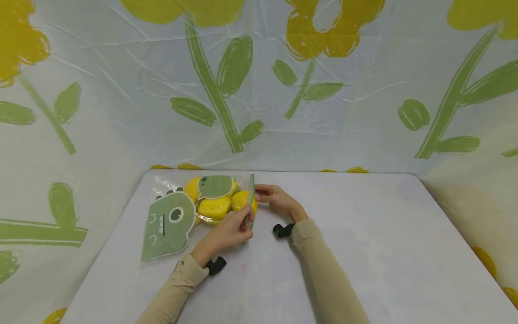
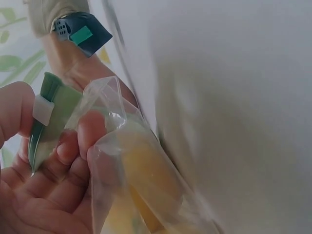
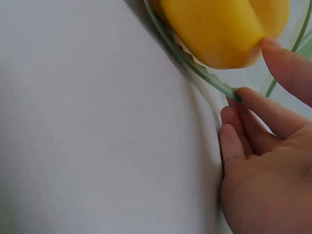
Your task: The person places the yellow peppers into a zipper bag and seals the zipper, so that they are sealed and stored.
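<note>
A clear plastic zip bag [image 1: 170,229] with a green dinosaur print lies on the left half of the table. Several yellow pepper-like pieces [image 1: 214,208] sit inside, near its mouth on the right. My left hand [image 1: 229,230] grips the green-edged mouth of the bag; a white zip slider [image 2: 43,110] shows between its fingers in the left wrist view. At the far side of the mouth is my right hand [image 1: 279,200]. Its thumb [image 3: 292,70] touches a yellow piece [image 3: 219,31], while its fairly straight index finger touches the green rim [image 3: 195,71].
The white table [image 1: 384,252] spreads to the right of the bag. A flower-printed cloth [image 1: 275,135] stands behind it and at both sides. Each wrist carries a small black camera, one of them the right wrist camera [image 1: 282,230].
</note>
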A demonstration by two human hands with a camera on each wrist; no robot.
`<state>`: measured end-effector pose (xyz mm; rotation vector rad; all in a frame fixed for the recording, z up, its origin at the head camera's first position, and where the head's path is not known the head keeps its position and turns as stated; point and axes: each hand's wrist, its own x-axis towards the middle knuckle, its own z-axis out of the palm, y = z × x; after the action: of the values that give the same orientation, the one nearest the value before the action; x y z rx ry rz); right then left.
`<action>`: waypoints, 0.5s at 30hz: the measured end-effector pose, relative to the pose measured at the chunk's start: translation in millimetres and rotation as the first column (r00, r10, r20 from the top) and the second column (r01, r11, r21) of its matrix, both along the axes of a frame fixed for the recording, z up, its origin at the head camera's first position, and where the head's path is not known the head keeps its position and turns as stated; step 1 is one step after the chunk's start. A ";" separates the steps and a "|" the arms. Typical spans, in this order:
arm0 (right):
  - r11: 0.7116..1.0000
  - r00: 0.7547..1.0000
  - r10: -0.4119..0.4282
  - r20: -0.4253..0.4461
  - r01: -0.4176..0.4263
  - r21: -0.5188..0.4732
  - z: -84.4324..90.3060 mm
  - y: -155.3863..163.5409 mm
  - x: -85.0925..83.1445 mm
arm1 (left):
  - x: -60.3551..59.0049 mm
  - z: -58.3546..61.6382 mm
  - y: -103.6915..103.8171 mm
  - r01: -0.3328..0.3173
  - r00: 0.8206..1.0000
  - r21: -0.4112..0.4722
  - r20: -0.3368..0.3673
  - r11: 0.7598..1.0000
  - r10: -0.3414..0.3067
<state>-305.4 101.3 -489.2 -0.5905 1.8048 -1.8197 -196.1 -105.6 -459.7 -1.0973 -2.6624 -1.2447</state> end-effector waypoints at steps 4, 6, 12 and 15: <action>0.994 0.997 -0.069 -0.046 0.072 0.077 2.1 5.0 6.6 | 1.6 0.9 3.7 0.009 1.000 0.002 0.008 1.000 -0.009; 0.989 0.993 -0.094 -0.070 0.101 0.107 2.5 7.7 9.5 | 2.7 1.0 5.4 0.011 1.000 0.002 0.015 1.000 -0.011; 0.993 0.993 -0.098 -0.059 0.102 0.067 0.0 17.2 16.1 | 4.9 0.3 9.6 -0.001 1.000 -0.001 0.014 1.000 0.001; 0.995 0.995 -0.096 -0.025 0.096 0.021 -2.3 20.9 18.7 | 6.0 -0.6 11.7 0.006 1.000 0.001 0.022 1.000 -0.006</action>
<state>-286.6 122.2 -491.5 -0.5276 1.8964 -1.8600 -190.1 -93.9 -460.3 -1.0992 -2.6765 -1.2665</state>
